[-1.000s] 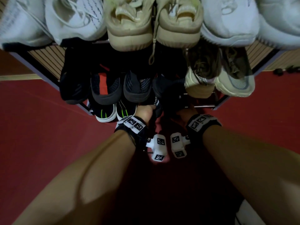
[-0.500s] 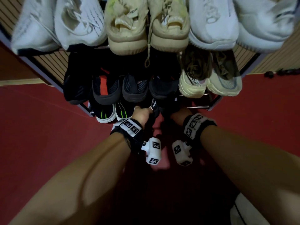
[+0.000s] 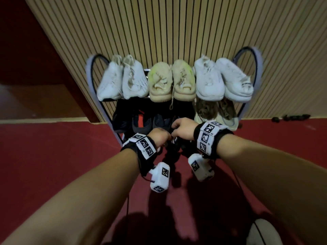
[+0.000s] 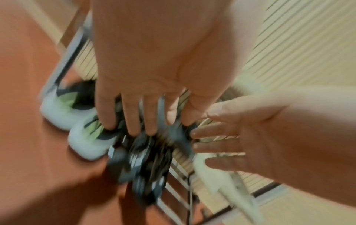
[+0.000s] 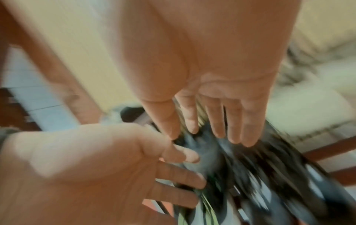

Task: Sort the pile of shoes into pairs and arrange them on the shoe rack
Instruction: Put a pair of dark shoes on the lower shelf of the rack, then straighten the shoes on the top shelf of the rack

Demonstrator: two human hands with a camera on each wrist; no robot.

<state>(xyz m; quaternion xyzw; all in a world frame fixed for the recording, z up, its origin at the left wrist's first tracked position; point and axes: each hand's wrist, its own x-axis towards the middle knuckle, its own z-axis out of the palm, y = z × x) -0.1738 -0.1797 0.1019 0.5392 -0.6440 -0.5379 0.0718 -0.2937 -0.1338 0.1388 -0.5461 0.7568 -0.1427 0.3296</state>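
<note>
The shoe rack (image 3: 92,82) stands against a slatted wall. Its top tier carries a white pair (image 3: 122,80), a beige pair (image 3: 171,82) and another white pair (image 3: 223,80). Dark shoes (image 3: 141,121) and an olive-beige pair (image 3: 215,110) fill the middle tier. On the bottom tier sit black shoes with green stripes and white soles (image 4: 90,140), and beside them a black pair with white marks (image 4: 146,159). My left hand (image 3: 159,137) (image 4: 142,115) and right hand (image 3: 182,128) (image 5: 212,121) hover over that black pair, fingers stretched out, holding nothing.
Red carpet (image 3: 53,165) covers the floor around the rack. A white object (image 3: 261,232) lies at the lower right by my arm. Small dark items (image 3: 290,117) sit on the floor along the wall to the right.
The head view has pulled back, so the whole rack now shows. Both hands have drawn back and up from the bottom tier, and their fingers are spread.
</note>
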